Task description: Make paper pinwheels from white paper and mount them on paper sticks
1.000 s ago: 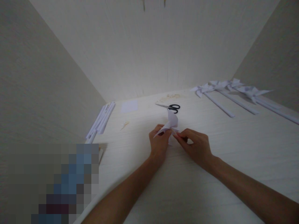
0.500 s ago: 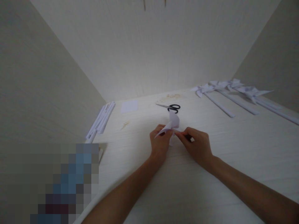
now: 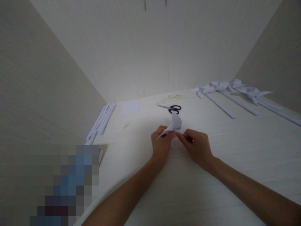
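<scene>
Paper (image 3: 175,123) – left hand (image 3: 161,143), right hand (image 3: 198,146) pinching

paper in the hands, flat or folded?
Folded, not flat: the paper piece curls upward with a pointed flap sticking out left, pinched between the left hand and right hand above the table.
</scene>
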`<move>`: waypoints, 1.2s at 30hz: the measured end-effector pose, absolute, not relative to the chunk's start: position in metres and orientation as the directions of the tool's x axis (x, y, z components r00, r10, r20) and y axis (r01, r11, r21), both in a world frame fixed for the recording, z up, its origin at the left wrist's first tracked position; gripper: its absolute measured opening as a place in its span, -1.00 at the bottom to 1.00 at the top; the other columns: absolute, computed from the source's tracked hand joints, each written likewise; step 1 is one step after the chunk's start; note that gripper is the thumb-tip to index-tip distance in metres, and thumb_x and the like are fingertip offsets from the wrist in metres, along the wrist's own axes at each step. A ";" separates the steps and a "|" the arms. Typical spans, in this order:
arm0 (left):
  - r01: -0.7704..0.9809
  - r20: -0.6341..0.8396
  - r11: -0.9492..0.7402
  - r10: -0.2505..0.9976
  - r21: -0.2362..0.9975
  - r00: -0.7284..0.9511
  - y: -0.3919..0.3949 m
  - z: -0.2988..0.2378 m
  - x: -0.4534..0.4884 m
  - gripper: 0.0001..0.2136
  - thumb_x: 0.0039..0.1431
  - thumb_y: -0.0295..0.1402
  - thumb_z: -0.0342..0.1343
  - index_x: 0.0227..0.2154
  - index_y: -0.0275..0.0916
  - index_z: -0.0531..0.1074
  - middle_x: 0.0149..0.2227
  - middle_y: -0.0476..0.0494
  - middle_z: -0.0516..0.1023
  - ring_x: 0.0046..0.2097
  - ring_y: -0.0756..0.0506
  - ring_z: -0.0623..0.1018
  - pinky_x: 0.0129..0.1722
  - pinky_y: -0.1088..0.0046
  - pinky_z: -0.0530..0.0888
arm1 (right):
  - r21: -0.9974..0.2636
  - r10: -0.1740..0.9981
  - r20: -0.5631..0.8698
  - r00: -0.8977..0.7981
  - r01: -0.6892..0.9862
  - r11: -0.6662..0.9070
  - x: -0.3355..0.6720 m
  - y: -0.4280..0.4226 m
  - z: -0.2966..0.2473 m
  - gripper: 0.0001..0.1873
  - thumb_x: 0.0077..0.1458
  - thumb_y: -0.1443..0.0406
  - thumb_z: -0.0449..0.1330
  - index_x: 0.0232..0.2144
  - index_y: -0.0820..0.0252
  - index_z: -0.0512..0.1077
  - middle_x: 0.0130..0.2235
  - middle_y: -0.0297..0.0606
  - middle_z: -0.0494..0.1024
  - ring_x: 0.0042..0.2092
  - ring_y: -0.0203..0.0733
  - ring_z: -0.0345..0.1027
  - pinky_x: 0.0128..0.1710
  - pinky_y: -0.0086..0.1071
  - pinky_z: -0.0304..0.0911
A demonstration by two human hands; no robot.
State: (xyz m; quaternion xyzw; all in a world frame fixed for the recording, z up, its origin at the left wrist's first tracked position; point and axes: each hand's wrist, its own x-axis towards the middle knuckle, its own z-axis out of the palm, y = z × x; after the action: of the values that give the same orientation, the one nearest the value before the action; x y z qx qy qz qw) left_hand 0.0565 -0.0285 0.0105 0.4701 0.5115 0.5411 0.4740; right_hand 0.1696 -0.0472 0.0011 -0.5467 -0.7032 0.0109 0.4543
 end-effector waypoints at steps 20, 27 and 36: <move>-0.025 -0.112 0.110 0.985 0.994 -0.128 -0.028 0.014 0.054 -0.84 -0.20 -0.34 0.10 -0.70 -0.34 0.39 -0.66 0.01 0.35 -0.62 0.09 0.27 -0.64 0.57 0.20 | -0.740 0.893 0.438 0.104 0.606 0.293 0.173 -0.044 0.006 -0.73 -0.05 0.24 0.09 -0.69 0.25 0.30 -0.72 -0.42 0.24 -0.65 -0.41 0.04 -0.66 -0.51 -0.04; 0.041 -0.058 0.063 0.990 0.997 -0.125 -0.025 0.010 0.054 -0.79 -0.17 -0.32 0.08 -0.75 -0.33 0.33 -0.71 0.05 0.24 -0.65 0.11 0.20 -0.66 0.57 0.13 | -0.769 0.906 0.406 0.117 0.580 0.269 0.174 -0.042 0.006 -0.73 -0.07 0.24 0.11 -0.70 0.25 0.29 -0.73 -0.44 0.21 -0.65 -0.42 0.02 -0.66 -0.51 -0.06; 0.104 -0.039 0.049 0.995 0.993 -0.091 -0.026 0.009 0.053 -0.78 -0.19 -0.26 0.10 -0.73 -0.34 0.36 -0.71 0.05 0.23 -0.64 0.10 0.20 -0.64 0.56 0.13 | -0.815 0.929 0.342 0.138 0.535 0.220 0.176 -0.041 0.002 -0.71 -0.08 0.20 0.11 -0.71 0.24 0.27 -0.72 -0.45 0.17 -0.64 -0.43 -0.01 -0.67 -0.51 -0.08</move>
State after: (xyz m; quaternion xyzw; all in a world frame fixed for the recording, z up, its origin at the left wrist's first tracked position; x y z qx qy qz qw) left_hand 0.0529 -0.0261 0.0094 0.4920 0.5585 0.4832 0.4611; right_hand 0.1757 -0.0407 0.0024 -0.5884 -0.6223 0.2087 0.4722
